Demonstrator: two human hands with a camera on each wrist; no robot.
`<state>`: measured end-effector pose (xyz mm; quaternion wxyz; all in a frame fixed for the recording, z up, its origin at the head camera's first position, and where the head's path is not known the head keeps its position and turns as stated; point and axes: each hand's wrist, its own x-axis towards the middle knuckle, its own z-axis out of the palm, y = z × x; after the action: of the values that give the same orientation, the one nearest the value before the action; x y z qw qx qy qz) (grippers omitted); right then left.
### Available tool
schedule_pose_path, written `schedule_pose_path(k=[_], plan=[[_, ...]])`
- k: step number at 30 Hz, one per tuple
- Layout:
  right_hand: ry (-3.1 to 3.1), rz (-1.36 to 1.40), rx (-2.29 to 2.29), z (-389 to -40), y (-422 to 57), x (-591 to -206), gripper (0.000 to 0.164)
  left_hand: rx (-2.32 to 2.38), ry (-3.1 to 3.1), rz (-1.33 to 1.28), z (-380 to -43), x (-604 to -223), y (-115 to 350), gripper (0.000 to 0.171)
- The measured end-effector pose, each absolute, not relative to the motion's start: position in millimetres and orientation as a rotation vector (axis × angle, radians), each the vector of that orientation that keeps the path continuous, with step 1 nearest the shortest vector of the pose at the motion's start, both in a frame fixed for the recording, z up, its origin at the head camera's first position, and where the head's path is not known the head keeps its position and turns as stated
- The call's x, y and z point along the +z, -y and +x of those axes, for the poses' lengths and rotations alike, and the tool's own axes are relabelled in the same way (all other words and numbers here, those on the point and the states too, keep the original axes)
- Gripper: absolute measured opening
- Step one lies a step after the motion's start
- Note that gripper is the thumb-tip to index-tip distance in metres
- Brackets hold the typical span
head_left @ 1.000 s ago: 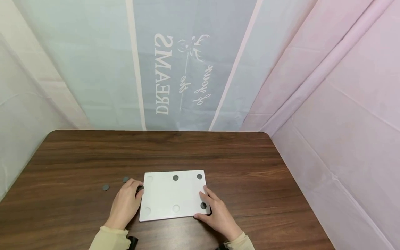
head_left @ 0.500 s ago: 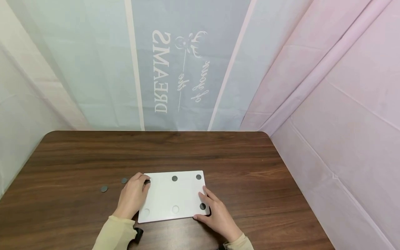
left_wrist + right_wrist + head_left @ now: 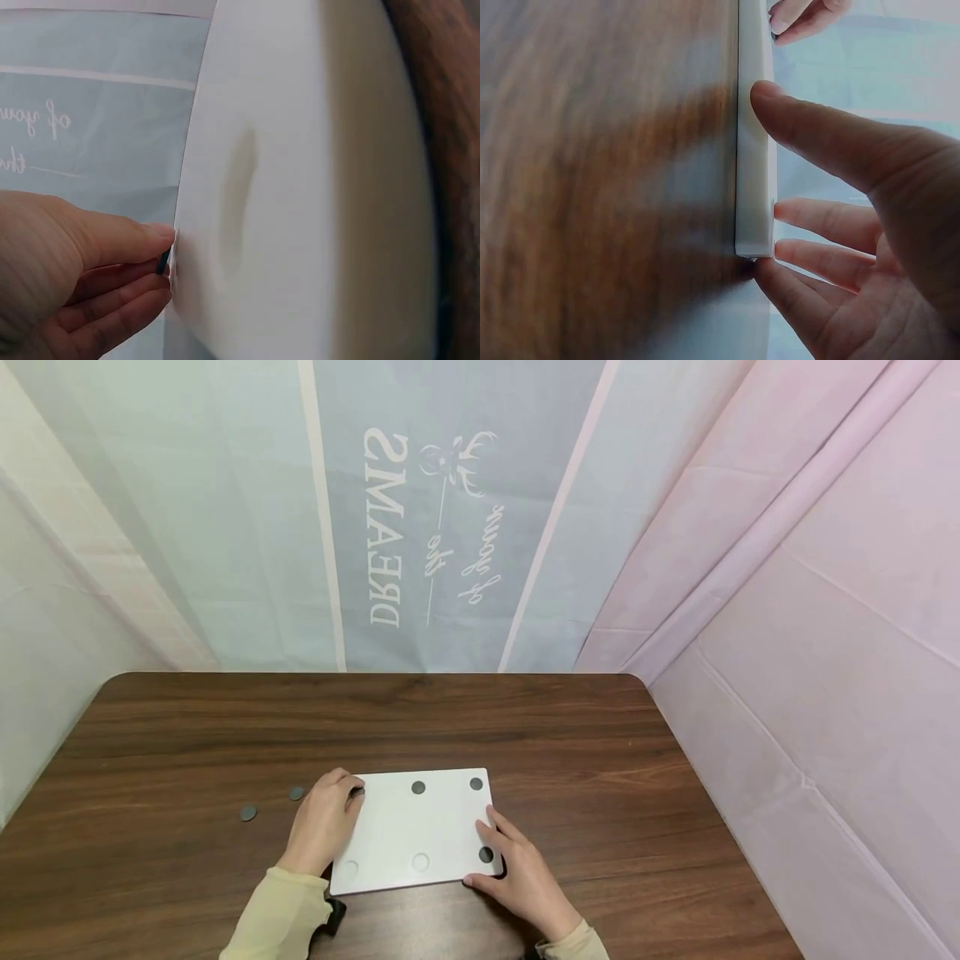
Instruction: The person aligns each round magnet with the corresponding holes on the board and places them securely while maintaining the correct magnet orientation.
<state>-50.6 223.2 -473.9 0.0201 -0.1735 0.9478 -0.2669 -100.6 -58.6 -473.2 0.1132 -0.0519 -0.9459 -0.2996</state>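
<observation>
While hands pinch disc (image 3: 357, 792), steady board (image 3: 414, 831) | wooden table (image 3: 525, 727) | pastel drapes (image 3: 787, 568)

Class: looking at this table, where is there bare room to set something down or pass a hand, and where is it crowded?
Bare table runs wide between the white board and the far edge, and right of the board. It is crowded at the board's left end: the left hand pinches a disc there, two loose discs beside it. The right hand holds the near right corner.

Board (image 3: 415, 827) mid table (image 3: 525, 727); 2 discs (image 3: 247, 813) left, 3 on board, maybe more.
</observation>
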Motion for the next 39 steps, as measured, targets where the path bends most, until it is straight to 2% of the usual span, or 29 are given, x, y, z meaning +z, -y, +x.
schedule_pose_path(k=[25, 39], plan=[[-2.956, -0.547, -0.845, -54.3, -217.9, -475.8, 0.068, -0.927, 2.774, -0.127, -110.3, -477.0, 66.2, 0.016], [-2.959, -0.516, -0.837, -53.9, -215.6, -477.7, 0.068, -0.959, 2.748, -0.085, -99.5, -477.8, 79.5, 0.018]])
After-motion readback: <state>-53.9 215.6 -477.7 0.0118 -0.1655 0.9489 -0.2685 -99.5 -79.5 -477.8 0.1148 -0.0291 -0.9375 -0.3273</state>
